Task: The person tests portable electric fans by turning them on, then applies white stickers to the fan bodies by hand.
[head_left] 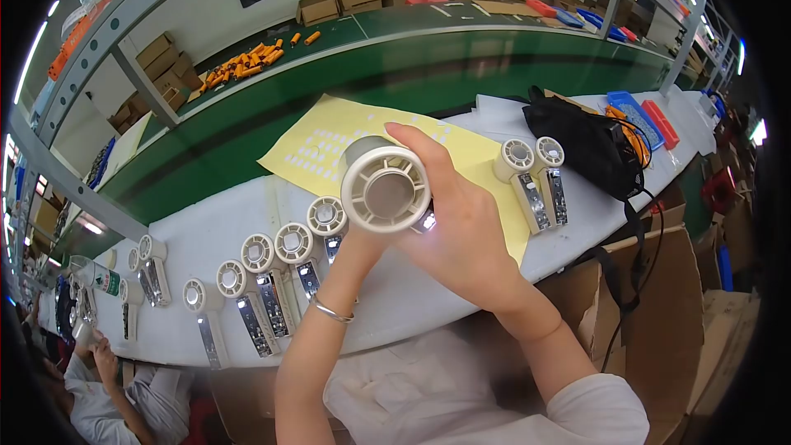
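Note:
A white handheld fan (386, 189) is held up before me, its round grille facing the camera. My right hand (457, 235) is closed around its right side, with the thumb along the top edge. My left hand (365, 243) is just below and behind the fan head; its fingers are hidden there. Part of a shiny surface shows beside my right palm. Behind the fan lies a yellow sheet (486, 169) with rows of small pale labels. Left of my arms, several similar fans (258, 254) lie in a row with circuit boards showing in their handles.
Two more fans (517, 155) lie at the right, near a black bag (577, 136) with a cable. Blue and red trays (634, 115) are beyond it. A green conveyor (461, 70) runs behind, carrying orange parts (247, 64). A cardboard box (659, 313) stands at lower right. Another person (124, 395) sits at lower left.

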Demonstrator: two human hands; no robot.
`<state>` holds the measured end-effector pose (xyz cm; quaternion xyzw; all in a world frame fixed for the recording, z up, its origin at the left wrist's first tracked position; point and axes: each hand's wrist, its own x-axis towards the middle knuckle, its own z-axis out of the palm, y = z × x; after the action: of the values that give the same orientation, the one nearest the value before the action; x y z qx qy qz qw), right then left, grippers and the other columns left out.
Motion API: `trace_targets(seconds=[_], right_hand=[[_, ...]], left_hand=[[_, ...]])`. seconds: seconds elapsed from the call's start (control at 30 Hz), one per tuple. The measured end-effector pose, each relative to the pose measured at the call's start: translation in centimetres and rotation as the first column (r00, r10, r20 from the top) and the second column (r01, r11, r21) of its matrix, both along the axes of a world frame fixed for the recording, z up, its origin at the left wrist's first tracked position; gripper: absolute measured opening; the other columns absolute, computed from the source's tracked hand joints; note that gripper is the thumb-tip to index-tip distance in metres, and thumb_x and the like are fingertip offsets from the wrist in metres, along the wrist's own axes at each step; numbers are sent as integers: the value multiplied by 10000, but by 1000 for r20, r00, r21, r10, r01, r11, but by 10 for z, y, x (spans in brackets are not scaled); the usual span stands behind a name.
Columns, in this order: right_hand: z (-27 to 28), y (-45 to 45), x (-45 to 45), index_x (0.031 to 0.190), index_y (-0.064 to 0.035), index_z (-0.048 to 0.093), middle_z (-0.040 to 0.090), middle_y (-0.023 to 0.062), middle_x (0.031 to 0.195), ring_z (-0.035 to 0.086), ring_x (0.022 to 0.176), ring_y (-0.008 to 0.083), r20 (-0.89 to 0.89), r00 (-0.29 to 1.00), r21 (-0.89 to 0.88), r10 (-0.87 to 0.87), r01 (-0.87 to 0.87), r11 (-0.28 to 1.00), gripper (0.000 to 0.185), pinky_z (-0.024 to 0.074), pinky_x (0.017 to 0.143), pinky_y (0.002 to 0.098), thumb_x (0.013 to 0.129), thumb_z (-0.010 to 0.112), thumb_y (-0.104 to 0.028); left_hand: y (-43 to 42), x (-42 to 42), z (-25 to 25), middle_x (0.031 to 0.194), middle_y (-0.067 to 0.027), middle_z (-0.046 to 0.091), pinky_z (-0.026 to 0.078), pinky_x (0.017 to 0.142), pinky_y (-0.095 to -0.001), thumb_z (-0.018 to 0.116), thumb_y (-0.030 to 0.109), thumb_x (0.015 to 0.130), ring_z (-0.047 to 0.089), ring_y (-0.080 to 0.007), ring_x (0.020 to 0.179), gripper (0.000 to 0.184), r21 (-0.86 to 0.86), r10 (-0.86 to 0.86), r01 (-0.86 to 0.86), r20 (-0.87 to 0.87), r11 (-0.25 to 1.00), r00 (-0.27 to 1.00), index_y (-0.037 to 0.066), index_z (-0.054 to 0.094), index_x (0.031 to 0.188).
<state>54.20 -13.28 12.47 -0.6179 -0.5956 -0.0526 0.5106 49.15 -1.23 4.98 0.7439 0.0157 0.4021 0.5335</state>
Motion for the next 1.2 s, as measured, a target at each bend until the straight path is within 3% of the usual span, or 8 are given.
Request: trace_targets(seconds=[0.37, 0.47, 0.53, 0.6, 0.7, 0.73, 0.87, 1.2], right_hand=[[4, -3, -2, 1287, -123, 326, 594, 156, 889, 605, 735, 314, -34, 998, -9, 61, -61, 998, 733, 478, 599, 356, 657, 700, -117], [8, -6, 0, 1304, -110, 289, 592, 151, 927, 612, 756, 285, -192, 965, -35, 181, -191, 981, 724, 484, 626, 344, 707, 696, -148], [5, -8, 4, 1315, -96, 261, 557, 154, 1009, 587, 827, 254, -538, 750, 51, 385, -427, 903, 716, 487, 668, 341, 745, 683, -191], [5, -17, 18, 1329, -60, 220, 443, 174, 1160, 495, 957, 246, -866, 263, 151, 424, -672, 725, 662, 481, 771, 391, 813, 611, -195], [-29, -9, 31, 1330, -40, 213, 394, 195, 1199, 439, 1007, 288, -566, -653, 810, 504, -553, 193, 590, 468, 803, 468, 836, 527, -117], [-31, -11, 27, 1333, -32, 205, 338, 201, 1222, 413, 1021, 316, -456, -788, 887, 413, -440, 139, 604, 458, 793, 552, 810, 507, -38], [-41, -13, 12, 1326, -29, 201, 219, 185, 1245, 394, 1039, 292, -353, -847, 924, 397, -381, 7, 682, 458, 777, 595, 761, 582, -5], [-33, -23, -21, 1293, -44, 228, 266, 89, 1096, 429, 895, 230, -14, -992, 1000, 128, -10, 30, 689, 459, 623, 450, 749, 650, -13]], left_hand=[[2, -4, 4, 954, -56, 605, 464, 736, -272, 653, 120, 748, 580, -160, 882, 260, -25, -75, 76, 20, 997, 997, 59, 575, 989], [-7, -4, 2, 953, -59, 608, 468, 733, -276, 651, 116, 749, 584, -170, 884, 261, 87, 136, -141, 70, 986, 988, 55, 573, 990], [-11, -13, 0, 934, -60, 611, 465, 720, -279, 644, 110, 756, 587, -174, 859, 238, 139, 255, -243, -75, 960, 964, 48, 567, 972], [-3, -34, 0, 897, -60, 616, 457, 695, -281, 634, 102, 765, 590, -173, 807, 196, 138, 270, -234, -395, 962, 878, 37, 559, 934], [-23, -70, 40, 796, -43, 601, 432, 644, -253, 615, 58, 778, 563, -134, 701, 122, 134, 399, -380, -438, 915, 806, 9, 532, 852], [-27, -81, 50, 776, -36, 585, 426, 638, -232, 604, 36, 784, 548, -114, 693, 104, -58, 331, -367, -321, 928, 888, 6, 525, 844], [-45, -114, 78, 759, -27, 554, 418, 641, -195, 594, 1, 795, 530, -85, 698, 92, -348, 283, -268, -7, 898, 959, 4, 511, 836], [-62, -143, 75, 790, -43, 547, 420, 639, -190, 620, -25, 773, 515, -77, 696, 142, -412, 252, -167, 161, 896, 954, 4, 507, 855]])
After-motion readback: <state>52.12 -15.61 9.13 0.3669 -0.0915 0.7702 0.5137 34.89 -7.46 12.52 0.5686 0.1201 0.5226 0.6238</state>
